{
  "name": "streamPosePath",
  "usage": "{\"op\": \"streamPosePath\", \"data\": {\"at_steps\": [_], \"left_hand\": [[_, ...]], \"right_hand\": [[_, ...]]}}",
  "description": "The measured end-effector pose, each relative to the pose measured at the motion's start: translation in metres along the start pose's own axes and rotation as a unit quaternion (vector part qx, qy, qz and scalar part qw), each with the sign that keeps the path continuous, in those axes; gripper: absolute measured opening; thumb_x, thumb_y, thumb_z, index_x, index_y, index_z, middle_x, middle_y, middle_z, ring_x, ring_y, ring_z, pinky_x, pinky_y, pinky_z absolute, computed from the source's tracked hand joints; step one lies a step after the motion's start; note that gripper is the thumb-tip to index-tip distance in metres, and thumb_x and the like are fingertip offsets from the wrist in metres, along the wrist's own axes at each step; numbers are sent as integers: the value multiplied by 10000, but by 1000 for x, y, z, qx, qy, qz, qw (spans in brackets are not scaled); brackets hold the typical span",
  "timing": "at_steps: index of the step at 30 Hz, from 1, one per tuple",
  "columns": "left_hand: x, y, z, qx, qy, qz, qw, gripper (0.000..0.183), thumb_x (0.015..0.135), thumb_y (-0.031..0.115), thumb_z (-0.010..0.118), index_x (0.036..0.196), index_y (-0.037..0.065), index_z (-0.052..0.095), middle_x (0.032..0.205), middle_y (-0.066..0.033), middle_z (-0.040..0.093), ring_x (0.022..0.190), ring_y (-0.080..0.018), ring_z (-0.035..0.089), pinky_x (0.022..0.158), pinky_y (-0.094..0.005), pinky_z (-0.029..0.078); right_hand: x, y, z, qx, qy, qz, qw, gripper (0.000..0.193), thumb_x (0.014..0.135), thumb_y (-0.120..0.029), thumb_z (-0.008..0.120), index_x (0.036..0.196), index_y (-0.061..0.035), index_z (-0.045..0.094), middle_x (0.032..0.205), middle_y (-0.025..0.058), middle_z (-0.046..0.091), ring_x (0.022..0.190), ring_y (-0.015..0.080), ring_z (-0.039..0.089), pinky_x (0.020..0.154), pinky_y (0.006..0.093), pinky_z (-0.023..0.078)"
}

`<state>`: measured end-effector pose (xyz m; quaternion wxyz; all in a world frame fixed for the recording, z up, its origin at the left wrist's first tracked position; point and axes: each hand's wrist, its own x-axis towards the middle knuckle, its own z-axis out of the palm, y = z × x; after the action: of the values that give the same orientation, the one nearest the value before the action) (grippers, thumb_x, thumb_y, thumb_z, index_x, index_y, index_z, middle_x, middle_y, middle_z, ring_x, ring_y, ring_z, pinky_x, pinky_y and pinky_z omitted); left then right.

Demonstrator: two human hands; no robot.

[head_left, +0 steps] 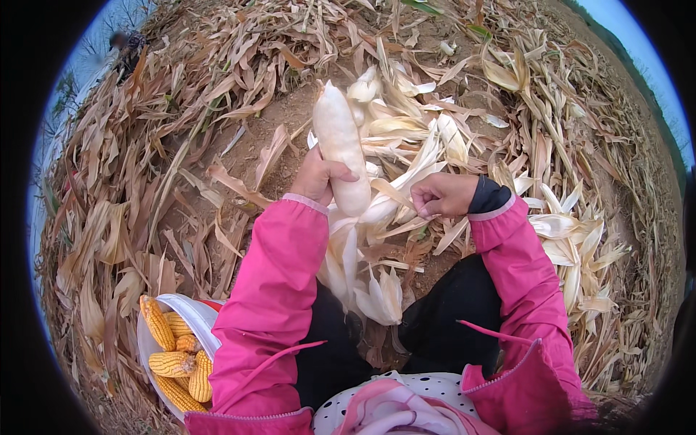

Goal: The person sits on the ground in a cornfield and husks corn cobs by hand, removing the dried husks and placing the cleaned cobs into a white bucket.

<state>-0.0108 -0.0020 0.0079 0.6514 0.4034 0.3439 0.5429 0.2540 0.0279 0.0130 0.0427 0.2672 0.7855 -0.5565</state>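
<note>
An ear of corn [341,134], still wrapped in smooth pale husk, stands nearly upright in my left hand [316,177]. The fingers wrap round its lower half, with the thumb across the front. To the right and apart from the ear, my right hand [444,194] is closed, fingertips curled in to the thumb. Whatever it may hold is hidden. A black band [489,194] circles that wrist. Beneath and beyond both hands lies a heap of pale stripped husks [409,170], and more husk leaves [380,297] rest between my knees.
A white bucket [197,319] holding several bare yellow corn cobs [172,364] stands by my left elbow. Dry corn stalks and leaves [130,210] cover the ground on the left, with more stalks [580,145] on the right. A person [129,52] is at the far left.
</note>
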Motion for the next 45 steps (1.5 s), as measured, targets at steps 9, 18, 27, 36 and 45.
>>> {"op": "streamPosePath", "data": {"at_steps": [9,18,27,36,45], "left_hand": [[-3,16,-8,-29,37,64,997,648,501,-68,565,1140,-32,467,957,-122,588,892,-259,595,845,-367,479],[-3,1,17,169,30,60,983,760,462,-22,670,1186,11,442,1020,-80,561,951,-198,552,849,-312,445],[-4,-13,32,376,5,76,923,792,500,79,709,1223,13,395,1059,-174,556,1015,-307,545,904,-338,411],[-7,-9,39,429,39,56,901,770,508,73,711,1201,19,380,1043,-190,556,1002,-329,546,881,-360,423],[-9,-4,47,436,61,32,897,765,465,16,696,1182,6,430,1062,-107,547,993,-233,531,911,-327,404]], "right_hand": [[4,42,-9,-243,288,55,925,74,704,-72,622,771,-42,615,670,104,606,636,211,595,604,333,467],[10,-57,-3,132,498,-232,825,263,836,-87,636,1073,-2,559,979,33,578,873,86,526,773,223,451],[16,-57,-3,223,447,-256,827,252,821,-114,669,1026,1,580,928,46,618,826,101,578,735,240,489],[20,-54,1,236,482,-248,807,157,812,-56,654,947,-2,595,851,38,629,742,90,591,675,228,506],[19,-51,3,222,476,-237,817,68,843,-46,600,897,-17,570,846,12,601,747,80,575,687,228,496]]}}
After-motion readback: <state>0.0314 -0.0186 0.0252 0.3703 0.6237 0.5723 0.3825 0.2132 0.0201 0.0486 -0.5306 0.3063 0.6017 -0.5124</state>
